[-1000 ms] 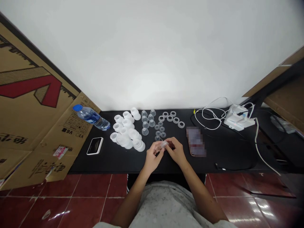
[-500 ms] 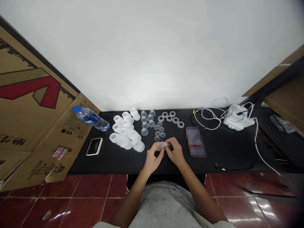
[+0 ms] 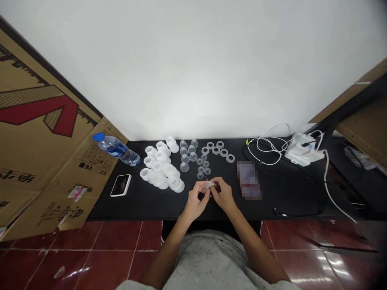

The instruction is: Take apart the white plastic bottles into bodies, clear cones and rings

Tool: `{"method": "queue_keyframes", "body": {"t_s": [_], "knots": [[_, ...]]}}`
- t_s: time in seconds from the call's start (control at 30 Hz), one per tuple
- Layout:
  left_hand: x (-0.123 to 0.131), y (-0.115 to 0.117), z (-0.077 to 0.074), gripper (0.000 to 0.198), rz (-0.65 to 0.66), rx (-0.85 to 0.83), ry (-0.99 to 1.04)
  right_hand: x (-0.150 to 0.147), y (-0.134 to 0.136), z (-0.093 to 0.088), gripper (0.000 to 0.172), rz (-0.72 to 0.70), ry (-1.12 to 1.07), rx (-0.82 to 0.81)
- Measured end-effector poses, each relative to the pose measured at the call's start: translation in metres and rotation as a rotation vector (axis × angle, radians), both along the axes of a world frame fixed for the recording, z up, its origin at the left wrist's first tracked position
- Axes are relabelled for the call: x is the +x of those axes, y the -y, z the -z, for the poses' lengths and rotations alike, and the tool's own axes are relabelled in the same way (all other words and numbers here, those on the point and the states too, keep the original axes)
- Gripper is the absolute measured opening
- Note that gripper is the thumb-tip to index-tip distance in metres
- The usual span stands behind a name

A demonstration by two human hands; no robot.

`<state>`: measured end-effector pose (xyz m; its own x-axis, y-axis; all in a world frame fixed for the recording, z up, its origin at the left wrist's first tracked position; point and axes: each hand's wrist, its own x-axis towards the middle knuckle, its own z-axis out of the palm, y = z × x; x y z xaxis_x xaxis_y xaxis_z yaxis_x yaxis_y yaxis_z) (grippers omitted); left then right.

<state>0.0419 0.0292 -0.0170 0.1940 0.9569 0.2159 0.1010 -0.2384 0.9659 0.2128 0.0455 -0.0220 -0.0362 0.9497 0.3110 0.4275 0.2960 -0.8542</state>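
Both hands meet above the black tabletop, pinching a small clear plastic piece (image 3: 210,185) between them. My left hand (image 3: 197,198) grips it from the left, and my right hand (image 3: 223,195) grips it from the right. Just beyond my fingers lies a group of small clear plastic cups (image 3: 193,157). Translucent flat rings (image 3: 215,150) lie further back to the right of them. To the left of my hands stands a cluster of white translucent silicone funnel-shaped parts (image 3: 160,171).
The black table (image 3: 133,211) also holds a water bottle (image 3: 116,149) lying on its side, a black-and-white power bank (image 3: 121,185), a blurred phone (image 3: 249,180), tangled white cables (image 3: 269,147) and a white charger (image 3: 302,150). Cardboard sheets (image 3: 45,133) lean at the left.
My hands have drawn slightly closer around the clear piece and sit a little lower. The objects on the table have not visibly moved.
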Motion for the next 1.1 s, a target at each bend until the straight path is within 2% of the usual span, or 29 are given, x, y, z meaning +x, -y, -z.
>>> {"method": "queue_keyframes", "body": {"t_s": [0.33, 0.67, 0.97, 1.1], "knots": [[-0.0017, 0.0018, -0.0008, 0.031, 0.047, -0.004, -0.013, -0.0015, -0.0004, -0.0024, 0.007, 0.021, -0.032, -0.003], [-0.0027, 0.0041, 0.0027, 0.035, 0.037, 0.118, -0.165, -0.0008, 0.0003, 0.0013, 0.009, 0.033, -0.046, -0.030], [-0.0021, 0.0037, -0.0026, 0.039, 0.046, 0.169, -0.270, -0.0023, 0.0003, 0.0049, 0.013, 0.073, -0.038, -0.046], [-0.0011, 0.0035, -0.0028, 0.041, 0.052, 0.177, -0.289, -0.0022, 0.0009, 0.0059, 0.010, 0.102, -0.010, -0.049]]}}
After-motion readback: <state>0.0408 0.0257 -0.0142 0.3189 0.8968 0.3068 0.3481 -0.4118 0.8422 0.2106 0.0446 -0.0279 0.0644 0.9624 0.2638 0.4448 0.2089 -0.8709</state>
